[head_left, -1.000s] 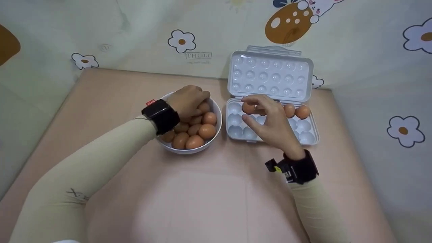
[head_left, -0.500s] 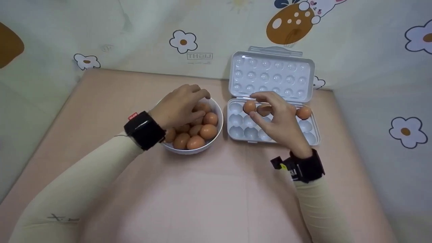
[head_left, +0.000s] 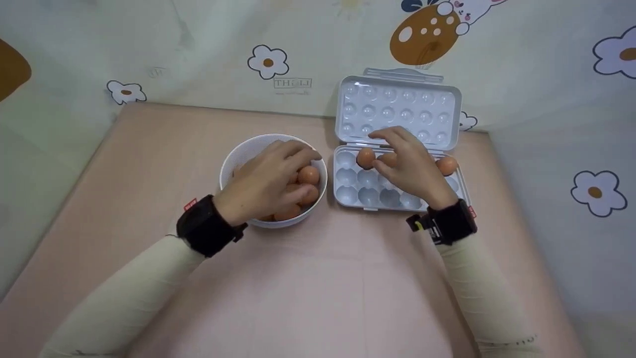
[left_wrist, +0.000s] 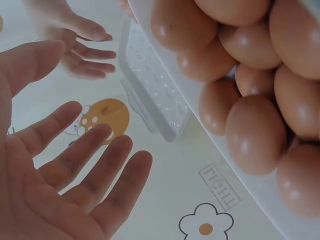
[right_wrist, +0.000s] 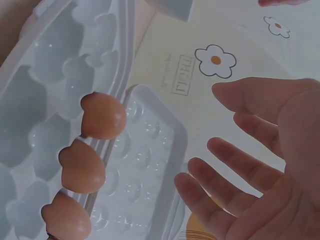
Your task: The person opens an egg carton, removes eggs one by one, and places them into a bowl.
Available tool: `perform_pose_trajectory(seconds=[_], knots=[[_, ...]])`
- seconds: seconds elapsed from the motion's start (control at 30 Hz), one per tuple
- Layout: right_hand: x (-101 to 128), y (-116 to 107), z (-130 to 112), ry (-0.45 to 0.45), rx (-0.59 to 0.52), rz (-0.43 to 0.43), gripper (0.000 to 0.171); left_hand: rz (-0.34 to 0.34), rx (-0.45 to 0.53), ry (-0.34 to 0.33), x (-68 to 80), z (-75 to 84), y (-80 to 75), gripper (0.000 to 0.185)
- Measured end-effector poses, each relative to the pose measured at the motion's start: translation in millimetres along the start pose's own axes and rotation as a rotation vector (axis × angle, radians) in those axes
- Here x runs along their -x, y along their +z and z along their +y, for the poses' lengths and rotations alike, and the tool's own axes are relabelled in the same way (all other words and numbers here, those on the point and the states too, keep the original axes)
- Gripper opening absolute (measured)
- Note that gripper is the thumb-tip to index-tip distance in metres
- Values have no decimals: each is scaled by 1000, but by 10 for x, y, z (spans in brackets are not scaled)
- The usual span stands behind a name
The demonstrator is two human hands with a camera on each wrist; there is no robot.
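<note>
A white bowl (head_left: 243,146) of brown eggs (head_left: 309,175) stands left of an open clear egg tray (head_left: 348,194) with its lid (head_left: 397,109) propped against the wall. My left hand (head_left: 293,164) hovers over the bowl with straight fingers; in the left wrist view the left hand (left_wrist: 75,165) is empty beside the eggs (left_wrist: 255,135). My right hand (head_left: 385,149) lies flat over the tray's back row, holding nothing. Brown eggs (head_left: 366,158) sit in that row, one (head_left: 446,165) at the right end. The right wrist view shows three eggs (right_wrist: 102,116) and the open right hand (right_wrist: 260,165).
Everything rests on a pink table (head_left: 298,288) enclosed by pale walls printed with flowers (head_left: 268,60). The tray's middle and front rows of cells (head_left: 370,196) hold nothing. Both wrists carry black camera bands (head_left: 206,226).
My right hand set an egg into the tray's back row beside the leftmost egg and let go. My left hand drew back toward me over the bowl and opened flat.
</note>
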State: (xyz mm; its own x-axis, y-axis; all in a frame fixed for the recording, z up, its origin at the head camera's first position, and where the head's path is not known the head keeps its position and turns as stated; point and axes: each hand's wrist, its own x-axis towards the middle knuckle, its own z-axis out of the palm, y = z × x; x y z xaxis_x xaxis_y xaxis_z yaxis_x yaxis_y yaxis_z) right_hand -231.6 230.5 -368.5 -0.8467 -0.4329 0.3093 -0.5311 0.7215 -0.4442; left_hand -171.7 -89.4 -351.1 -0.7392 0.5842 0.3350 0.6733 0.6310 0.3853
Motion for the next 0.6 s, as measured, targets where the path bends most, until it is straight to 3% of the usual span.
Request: perform_pose_trajectory(seconds=[0.3, 0.6], knots=[[-87, 74, 151, 36, 44, -90, 53, 66, -27, 51, 75, 54, 150, 49], [-169, 153, 242, 43, 58, -130, 54, 68, 12, 41, 115, 14, 218, 50]])
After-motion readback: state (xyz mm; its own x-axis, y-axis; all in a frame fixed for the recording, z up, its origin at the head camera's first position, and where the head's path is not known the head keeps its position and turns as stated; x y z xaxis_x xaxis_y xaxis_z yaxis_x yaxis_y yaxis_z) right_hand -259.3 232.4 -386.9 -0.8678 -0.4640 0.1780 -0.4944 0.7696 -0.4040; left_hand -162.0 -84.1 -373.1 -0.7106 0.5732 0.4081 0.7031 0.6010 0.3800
